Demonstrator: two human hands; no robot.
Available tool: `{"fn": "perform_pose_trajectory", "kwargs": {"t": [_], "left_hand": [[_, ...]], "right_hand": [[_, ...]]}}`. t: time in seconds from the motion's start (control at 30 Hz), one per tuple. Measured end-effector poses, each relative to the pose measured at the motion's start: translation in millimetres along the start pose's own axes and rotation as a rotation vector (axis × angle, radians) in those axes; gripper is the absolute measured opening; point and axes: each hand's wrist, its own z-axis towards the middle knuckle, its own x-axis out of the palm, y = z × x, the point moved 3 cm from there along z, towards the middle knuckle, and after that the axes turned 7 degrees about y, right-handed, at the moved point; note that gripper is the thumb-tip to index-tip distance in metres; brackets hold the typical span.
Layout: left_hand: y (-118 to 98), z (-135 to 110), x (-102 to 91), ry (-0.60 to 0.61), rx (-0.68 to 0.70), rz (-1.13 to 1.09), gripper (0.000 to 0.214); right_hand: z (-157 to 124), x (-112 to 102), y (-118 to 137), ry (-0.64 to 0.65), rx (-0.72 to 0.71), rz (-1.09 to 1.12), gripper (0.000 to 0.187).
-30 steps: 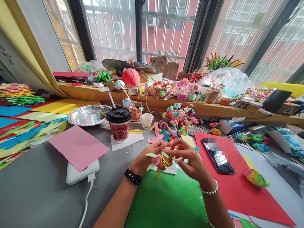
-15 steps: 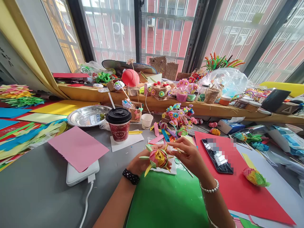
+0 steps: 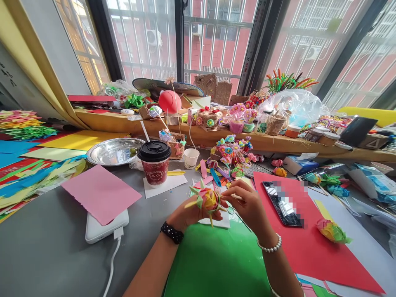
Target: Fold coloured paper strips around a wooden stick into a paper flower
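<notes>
A folded paper flower (image 3: 210,201), with yellow and pink petals and green and yellow strips sticking outward, rests in my left hand (image 3: 185,214). The fingers of that hand are curled under and around it. My right hand (image 3: 244,201) touches the flower's right side, thumb and fingertips pinched on one of its paper strips. Beneath both hands lies a white paper sheet (image 3: 221,222) at the top of a glossy green board (image 3: 216,260). Scissors (image 3: 231,210) lie partly hidden behind my right hand.
Left of my hands stand a lidded cup (image 3: 154,167) and a power bank (image 3: 107,227) under pink paper (image 3: 102,194). To the right, a phone (image 3: 283,204) and a finished-looking paper flower (image 3: 332,230) lie on red paper (image 3: 309,247). Crafts crowd the window ledge (image 3: 198,136).
The paper flower has turned in my left hand, so its strips point in different directions. My right hand has shifted slightly, its fingertips still at the flower's right side.
</notes>
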Motion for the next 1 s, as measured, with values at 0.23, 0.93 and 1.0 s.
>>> {"fn": "perform_pose_trajectory", "kwargs": {"t": [0.23,0.93,1.0], "left_hand": [[-23.9,1.6,-1.9,-0.295,0.424,-0.038,0.036],[-26.2,-4.5,0.0,-0.342,0.431,0.565,0.065],[-27.9,-5.5,-1.3,-0.376,0.44,0.618,0.064]], "right_hand": [[-3.2,-4.9,-7.3,-0.202,0.118,-0.11,0.012],[-3.2,-22.9,-19.3,-0.246,0.141,0.041,0.026],[-4.7,-24.1,-19.0,-0.316,0.134,0.041,0.023]]}}
